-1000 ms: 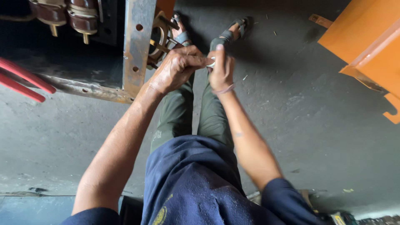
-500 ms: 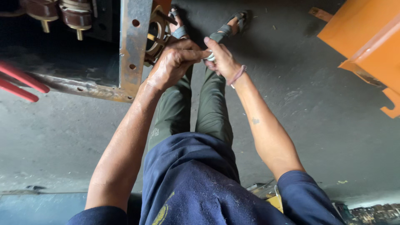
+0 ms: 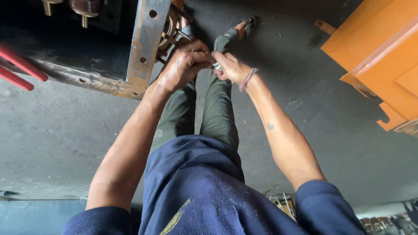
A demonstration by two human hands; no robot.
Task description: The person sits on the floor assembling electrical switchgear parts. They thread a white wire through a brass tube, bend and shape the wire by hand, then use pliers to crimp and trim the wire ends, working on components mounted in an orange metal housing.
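I sit on the concrete floor (image 3: 65, 143) with both arms stretched out in front of me and my legs straight ahead. My left hand (image 3: 183, 67) is curled shut, fingers folded over something I cannot see from here, and it lies right against the edge of the rusty metal bracket (image 3: 146, 48) with its row of holes. My right hand (image 3: 233, 67) is closed too, thumb and fingers pinching a small shiny metal piece (image 3: 216, 66) that sits just between the two hands, above my knees. The hands touch each other around that piece, so most of it is hidden and I cannot tell what kind of part it is.

Just beyond my left hand a round coil-like assembly (image 3: 170, 30) with bolts sticks out from behind the bracket. As far as I can judge, the small piece is being worked in my fingers and is not fitted onto anything: it is held in the air, clear of the bracket and the coil. Whether it has come off the assembly or belongs on it I cannot say.

To my left lie two red bars (image 3: 21, 69) on the floor, well apart from my hands. To my right stands an orange metal box (image 3: 383, 56), also well apart.
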